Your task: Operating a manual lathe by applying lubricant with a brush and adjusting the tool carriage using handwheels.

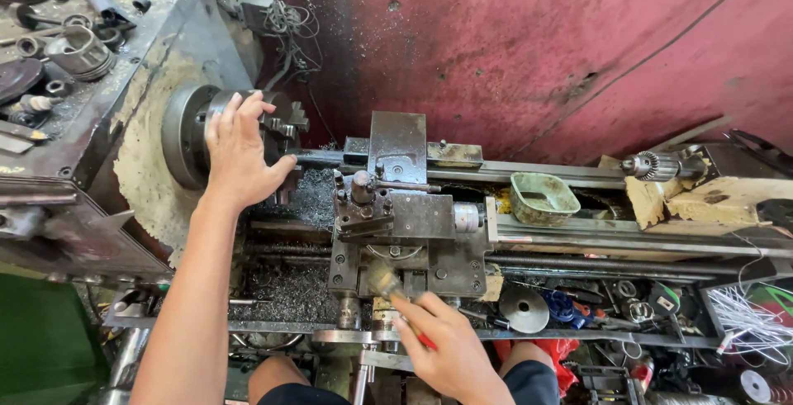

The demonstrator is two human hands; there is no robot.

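While the left hand (239, 153) is spread flat on the chuck (194, 132), a brush (384, 279) is pinched by the right hand (446, 347) at the carriage (413, 223); fingers could be caught if the chuck were started.

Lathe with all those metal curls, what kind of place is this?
Probably a metalworking shop. A lathe fills the view, metal shavings lie under it, and the left hand rests on its chuck.
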